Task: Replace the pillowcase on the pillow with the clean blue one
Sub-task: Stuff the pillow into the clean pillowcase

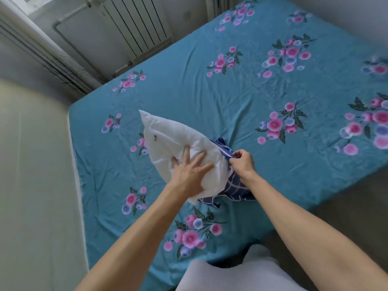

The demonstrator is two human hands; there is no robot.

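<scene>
The bare white pillow [178, 143] lies on the bed [252, 91], near its left edge, one corner pointing to the far side. The left hand [192, 171] presses flat on its near end, fingers spread and straight, gripping nothing. The right hand [241, 161] pinches an edge of the blue pillowcase [233, 187], which is bunched at the pillow's right end and trails out beneath it toward the near side; white lines cross the dark blue cloth.

It looks as though the case is just being started over that end. To do it well, I would say the right hand needs the true rim of the opening, not a stray fold, and whether it has that I cannot tell from here. The flat hand should keep the pillow pinned while the rim is drawn over the corner, then both corners seated before pulling further, or the filling may bunch on one side and the cloth twist
</scene>
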